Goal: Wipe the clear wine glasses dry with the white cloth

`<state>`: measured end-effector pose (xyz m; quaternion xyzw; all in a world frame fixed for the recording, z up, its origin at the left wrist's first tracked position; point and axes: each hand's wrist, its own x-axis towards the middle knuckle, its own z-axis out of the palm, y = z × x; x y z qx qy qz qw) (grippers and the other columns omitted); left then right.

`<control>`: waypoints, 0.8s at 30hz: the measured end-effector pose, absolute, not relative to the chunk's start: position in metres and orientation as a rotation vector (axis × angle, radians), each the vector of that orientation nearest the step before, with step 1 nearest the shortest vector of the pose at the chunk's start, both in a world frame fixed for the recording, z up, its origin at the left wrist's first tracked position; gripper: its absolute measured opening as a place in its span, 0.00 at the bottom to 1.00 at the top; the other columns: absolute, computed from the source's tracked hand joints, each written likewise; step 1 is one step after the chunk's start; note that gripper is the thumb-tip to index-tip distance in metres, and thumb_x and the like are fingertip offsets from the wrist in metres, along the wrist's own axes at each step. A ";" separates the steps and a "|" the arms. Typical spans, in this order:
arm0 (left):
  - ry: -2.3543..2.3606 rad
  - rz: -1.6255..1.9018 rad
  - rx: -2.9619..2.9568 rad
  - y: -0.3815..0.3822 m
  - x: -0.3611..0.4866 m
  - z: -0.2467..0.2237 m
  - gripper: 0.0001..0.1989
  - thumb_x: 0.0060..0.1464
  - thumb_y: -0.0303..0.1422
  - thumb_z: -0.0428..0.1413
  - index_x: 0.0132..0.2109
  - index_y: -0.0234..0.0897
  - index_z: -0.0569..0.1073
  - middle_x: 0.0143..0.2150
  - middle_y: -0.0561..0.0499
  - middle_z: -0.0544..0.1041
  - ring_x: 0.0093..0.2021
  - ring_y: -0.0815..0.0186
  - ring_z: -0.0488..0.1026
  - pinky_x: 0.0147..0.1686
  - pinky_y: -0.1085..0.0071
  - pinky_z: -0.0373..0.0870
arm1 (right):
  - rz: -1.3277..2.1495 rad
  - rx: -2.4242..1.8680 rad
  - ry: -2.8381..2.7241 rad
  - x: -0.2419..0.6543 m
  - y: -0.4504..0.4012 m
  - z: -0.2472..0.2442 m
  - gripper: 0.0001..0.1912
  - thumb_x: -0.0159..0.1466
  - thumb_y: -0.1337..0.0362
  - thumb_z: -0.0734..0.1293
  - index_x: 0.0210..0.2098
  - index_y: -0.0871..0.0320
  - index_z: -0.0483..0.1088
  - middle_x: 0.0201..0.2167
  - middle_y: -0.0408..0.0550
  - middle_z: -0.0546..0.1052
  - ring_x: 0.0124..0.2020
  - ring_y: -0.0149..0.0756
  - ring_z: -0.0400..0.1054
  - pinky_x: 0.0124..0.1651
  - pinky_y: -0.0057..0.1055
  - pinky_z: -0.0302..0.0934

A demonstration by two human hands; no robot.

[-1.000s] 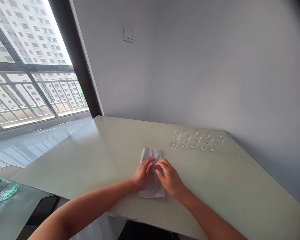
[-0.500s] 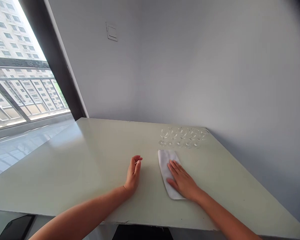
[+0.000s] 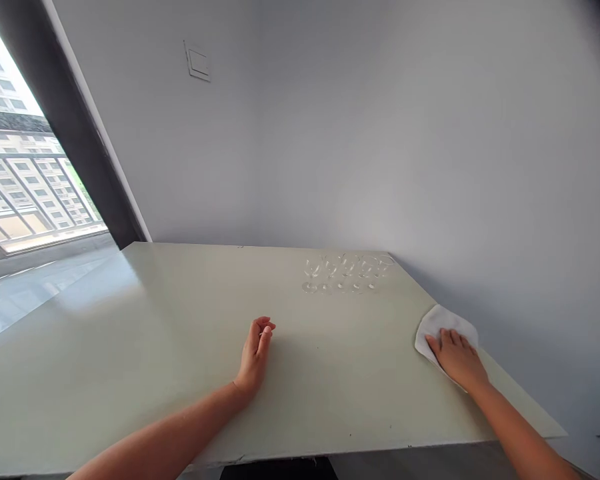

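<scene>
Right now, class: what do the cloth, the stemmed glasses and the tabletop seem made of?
The cloth looks like soft white fabric: it bunches. The glasses look like clear glass, see-through with glints. The tabletop looks pale and glossy, mirroring the window; material unclear.

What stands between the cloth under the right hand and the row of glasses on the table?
Nothing visible stands between the cloth and the glasses. The right hand lies on top of the cloth, and the left hand rests on the table well to the left, away from that path.
</scene>
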<state>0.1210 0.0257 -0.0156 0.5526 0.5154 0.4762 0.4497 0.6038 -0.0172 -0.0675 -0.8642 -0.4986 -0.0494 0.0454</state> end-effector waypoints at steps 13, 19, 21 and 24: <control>1.239 1.177 1.362 0.026 0.125 -0.013 0.16 0.55 0.45 0.41 0.43 0.41 0.63 0.38 0.51 0.69 0.41 0.65 0.67 0.44 0.66 0.62 | 0.014 -1.762 -2.450 0.352 -0.004 -0.021 0.26 0.63 0.52 0.53 0.57 0.56 0.57 0.60 0.53 0.55 0.59 0.52 0.47 0.54 0.49 0.47; 1.213 1.163 1.350 0.032 0.122 -0.015 0.14 0.54 0.43 0.42 0.38 0.39 0.66 0.34 0.52 0.69 0.38 0.66 0.66 0.43 0.68 0.63 | 0.048 -1.468 -2.455 0.287 0.023 -0.003 0.18 0.61 0.54 0.58 0.46 0.55 0.67 0.52 0.50 0.66 0.48 0.46 0.58 0.44 0.42 0.54; 1.235 1.135 1.310 0.044 0.122 -0.014 0.12 0.52 0.41 0.45 0.35 0.38 0.66 0.32 0.52 0.69 0.36 0.66 0.66 0.40 0.69 0.64 | 0.100 -1.442 -2.337 0.282 0.030 -0.006 0.13 0.63 0.59 0.56 0.39 0.54 0.71 0.48 0.46 0.70 0.46 0.41 0.59 0.44 0.38 0.54; 1.225 1.079 1.318 0.077 0.131 -0.011 0.08 0.48 0.35 0.49 0.34 0.36 0.67 0.32 0.51 0.70 0.34 0.67 0.67 0.36 0.72 0.64 | 0.201 -1.408 -2.208 0.284 0.035 -0.014 0.14 0.63 0.65 0.56 0.33 0.54 0.73 0.43 0.44 0.73 0.43 0.38 0.61 0.44 0.35 0.55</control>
